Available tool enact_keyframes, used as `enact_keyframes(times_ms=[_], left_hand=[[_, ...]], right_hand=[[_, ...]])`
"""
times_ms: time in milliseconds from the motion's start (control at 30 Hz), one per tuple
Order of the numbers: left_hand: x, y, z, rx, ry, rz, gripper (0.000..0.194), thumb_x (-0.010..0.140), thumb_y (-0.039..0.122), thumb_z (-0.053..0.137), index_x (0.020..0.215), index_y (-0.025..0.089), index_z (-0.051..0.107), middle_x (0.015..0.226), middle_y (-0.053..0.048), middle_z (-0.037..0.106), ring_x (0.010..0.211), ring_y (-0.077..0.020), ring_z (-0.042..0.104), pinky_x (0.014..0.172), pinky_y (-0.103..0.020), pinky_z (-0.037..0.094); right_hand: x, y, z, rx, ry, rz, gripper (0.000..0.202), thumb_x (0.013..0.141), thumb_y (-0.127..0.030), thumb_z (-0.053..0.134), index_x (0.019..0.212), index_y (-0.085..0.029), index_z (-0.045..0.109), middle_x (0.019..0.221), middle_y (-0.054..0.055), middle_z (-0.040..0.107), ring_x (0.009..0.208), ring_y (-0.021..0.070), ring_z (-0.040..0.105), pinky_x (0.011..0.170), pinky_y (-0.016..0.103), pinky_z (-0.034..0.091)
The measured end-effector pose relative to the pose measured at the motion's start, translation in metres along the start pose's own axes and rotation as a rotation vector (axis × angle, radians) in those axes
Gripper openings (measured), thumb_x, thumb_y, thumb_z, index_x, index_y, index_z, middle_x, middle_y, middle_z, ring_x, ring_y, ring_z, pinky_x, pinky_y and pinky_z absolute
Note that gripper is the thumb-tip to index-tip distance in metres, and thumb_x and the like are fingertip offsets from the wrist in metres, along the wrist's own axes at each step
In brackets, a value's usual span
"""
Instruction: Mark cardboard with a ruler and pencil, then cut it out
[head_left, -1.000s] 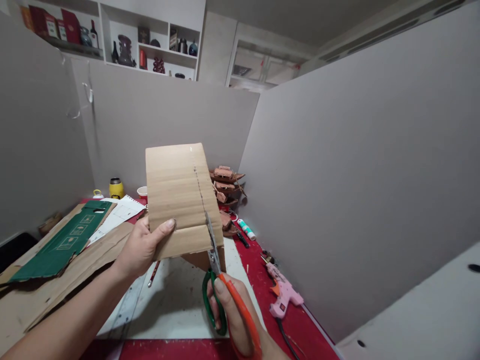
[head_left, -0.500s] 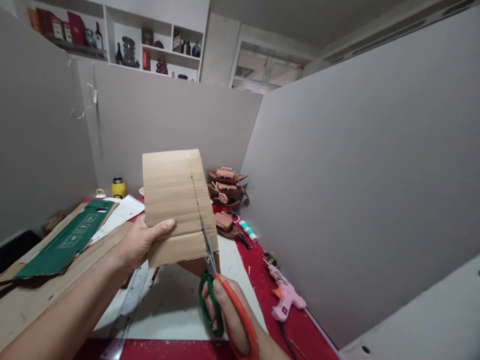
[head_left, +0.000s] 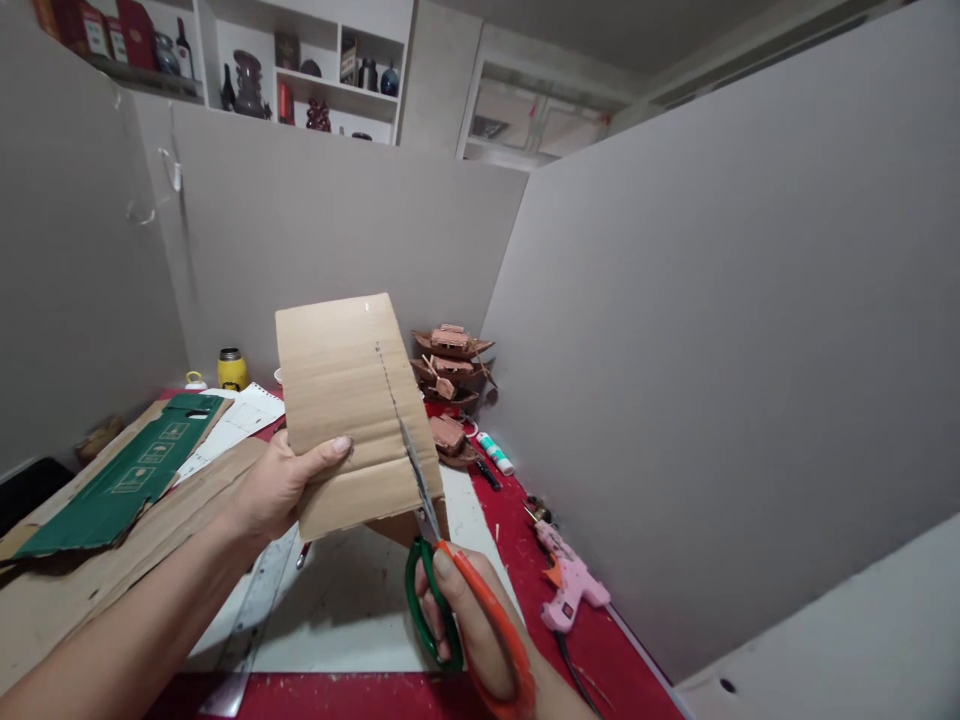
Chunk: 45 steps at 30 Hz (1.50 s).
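Observation:
My left hand [head_left: 289, 480] grips a piece of brown cardboard [head_left: 337, 390] by its lower left side, thumb on the front face and the other fingers hidden behind. A dark drawn line runs down the cardboard's right part. In my right hand [head_left: 472, 610] is a pair of scissors [head_left: 421, 478] with one green and one orange handle. Their blades lie along the drawn line, on the lower right of the cardboard, one blade showing in front. The cardboard is held up, tilted, above the white work surface.
Green-printed cardboard [head_left: 135, 480], drawn paper [head_left: 232, 425] and a metal ruler [head_left: 251, 620] lie at left. A yellow bottle [head_left: 232, 370] stands behind. At right are stacked model boats [head_left: 451, 365], a white-green tube [head_left: 495, 453] and a pink glue gun [head_left: 570, 580]. Grey partitions [head_left: 675, 350] enclose the table.
The cardboard has tilted a little, its top edge shifting left. The scissors have moved slightly right, and their blade tips sit a bit higher along the drawn line. The camera view has shifted slightly.

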<state>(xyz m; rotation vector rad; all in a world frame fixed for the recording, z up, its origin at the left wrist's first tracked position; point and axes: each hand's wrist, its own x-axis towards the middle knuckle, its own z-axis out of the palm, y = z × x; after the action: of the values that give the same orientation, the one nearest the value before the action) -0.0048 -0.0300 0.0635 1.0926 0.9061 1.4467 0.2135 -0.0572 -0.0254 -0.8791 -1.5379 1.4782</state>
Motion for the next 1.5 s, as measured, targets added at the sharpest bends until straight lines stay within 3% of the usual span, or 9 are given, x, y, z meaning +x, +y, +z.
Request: enact_keyframes(times_ms=[100, 267, 400, 533, 733, 1000, 1233, 1500], left_hand=[[-0.004, 0.007, 0.003, -0.021, 0.006, -0.068, 0.055, 0.063, 0.037, 0.085, 0.11, 0.014, 0.067, 0.096, -0.011, 0.076, 0.075, -0.0267, 0.073, 0.058, -0.029, 0.059], [-0.01, 0.017, 0.006, -0.036, -0.013, -0.115, 0.064, 0.066, 0.035, 0.082, 0.124, 0.016, 0.061, 0.095, -0.011, 0.076, 0.063, -0.0238, 0.071, 0.052, -0.03, 0.057], [-0.014, 0.006, 0.01, -0.022, -0.015, -0.021, 0.066, 0.068, 0.035, 0.083, 0.127, 0.017, 0.059, 0.102, -0.011, 0.075, 0.081, -0.0258, 0.072, 0.067, -0.03, 0.059], [-0.017, -0.01, 0.018, -0.056, -0.075, -0.032, 0.07, 0.069, 0.038, 0.082, 0.129, 0.014, 0.057, 0.104, -0.013, 0.075, 0.094, -0.0285, 0.071, 0.084, -0.035, 0.057], [-0.017, -0.006, 0.016, -0.018, -0.082, -0.078, 0.073, 0.068, 0.038, 0.083, 0.132, 0.015, 0.055, 0.112, -0.016, 0.072, 0.096, -0.0324, 0.07, 0.077, -0.037, 0.058], [-0.018, 0.001, 0.016, -0.003, -0.105, -0.065, 0.072, 0.067, 0.038, 0.084, 0.129, 0.015, 0.057, 0.112, -0.017, 0.072, 0.099, -0.0331, 0.069, 0.084, -0.04, 0.057], [-0.017, 0.002, 0.02, -0.057, 0.085, 0.06, 0.077, 0.066, 0.037, 0.085, 0.133, 0.017, 0.054, 0.114, -0.014, 0.072, 0.11, -0.033, 0.065, 0.089, -0.039, 0.056], [-0.016, 0.002, 0.014, -0.049, 0.058, 0.001, 0.071, 0.065, 0.038, 0.085, 0.127, 0.016, 0.059, 0.104, -0.013, 0.075, 0.092, -0.0311, 0.071, 0.082, -0.039, 0.058]], right_hand=[[-0.004, -0.003, 0.003, 0.024, 0.009, -0.019, 0.056, 0.086, -0.07, 0.048, 0.072, -0.016, 0.052, 0.046, -0.006, 0.043, 0.035, 0.0052, 0.036, 0.034, 0.016, 0.03], [-0.006, -0.003, 0.006, 0.016, 0.008, -0.049, 0.055, 0.083, -0.071, 0.052, 0.069, -0.018, 0.048, 0.045, -0.007, 0.04, 0.033, 0.0047, 0.032, 0.031, 0.016, 0.027], [0.0, 0.0, 0.003, -0.03, 0.02, -0.101, 0.054, 0.086, -0.07, 0.049, 0.072, -0.018, 0.048, 0.05, -0.005, 0.043, 0.038, 0.0061, 0.038, 0.036, 0.017, 0.031], [0.004, -0.003, -0.003, -0.048, 0.027, -0.14, 0.054, 0.091, -0.068, 0.041, 0.077, -0.017, 0.052, 0.057, -0.002, 0.047, 0.046, 0.0089, 0.044, 0.042, 0.02, 0.036], [0.004, -0.014, -0.01, -0.118, 0.005, -0.105, 0.055, 0.086, -0.072, 0.045, 0.072, -0.019, 0.047, 0.057, -0.004, 0.043, 0.047, 0.009, 0.042, 0.043, 0.021, 0.035], [0.0, -0.014, -0.009, -0.086, 0.046, -0.05, 0.058, 0.082, -0.076, 0.047, 0.072, -0.019, 0.049, 0.056, -0.004, 0.044, 0.046, 0.0089, 0.041, 0.043, 0.021, 0.035], [-0.004, -0.018, -0.008, -0.139, 0.025, -0.049, 0.058, 0.083, -0.074, 0.047, 0.069, -0.019, 0.047, 0.054, -0.004, 0.043, 0.043, 0.0082, 0.041, 0.041, 0.02, 0.035], [-0.006, -0.01, -0.003, -0.099, 0.024, -0.055, 0.055, 0.085, -0.071, 0.048, 0.066, -0.019, 0.047, 0.051, -0.004, 0.042, 0.039, 0.007, 0.038, 0.037, 0.02, 0.03]])
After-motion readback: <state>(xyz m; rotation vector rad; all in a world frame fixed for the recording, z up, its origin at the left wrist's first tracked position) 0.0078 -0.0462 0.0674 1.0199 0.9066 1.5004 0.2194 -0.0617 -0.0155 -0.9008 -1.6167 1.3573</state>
